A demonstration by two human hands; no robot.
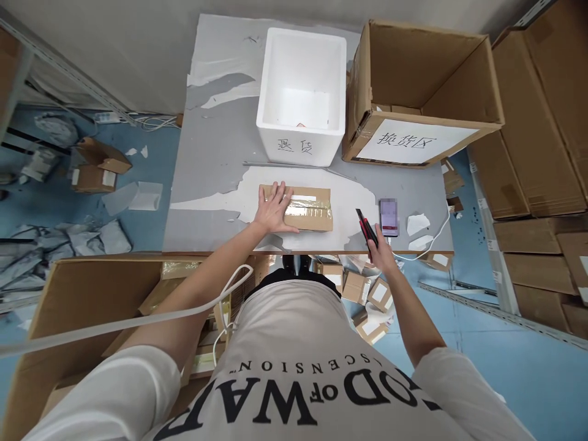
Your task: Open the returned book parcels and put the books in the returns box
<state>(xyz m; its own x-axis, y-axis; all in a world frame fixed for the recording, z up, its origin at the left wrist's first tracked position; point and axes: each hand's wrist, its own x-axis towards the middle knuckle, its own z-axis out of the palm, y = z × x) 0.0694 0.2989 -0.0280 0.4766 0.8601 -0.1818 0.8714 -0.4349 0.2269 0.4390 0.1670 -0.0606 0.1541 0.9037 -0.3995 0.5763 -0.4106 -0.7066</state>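
A small brown cardboard box (316,215), sealed with shiny clear tape, lies flat on the table (206,156). My left hand (274,209) rests on its left end, fingers spread and palm down. In my right hand (379,250) is a red and black utility knife (366,229), its dark tip pointing up and to the left, apart from the box. Just right of the knife lies a phone (388,217) with its screen lit and a white cable at its lower end.
Behind the small box stand a white foam box (301,138) and a large open carton (356,131), both with handwriting. Torn white paper (418,223) lies at the right. A big carton of parcels (64,306) is below left; shelves of boxes (528,245) stand right. A white cable (184,311) crosses my left arm.
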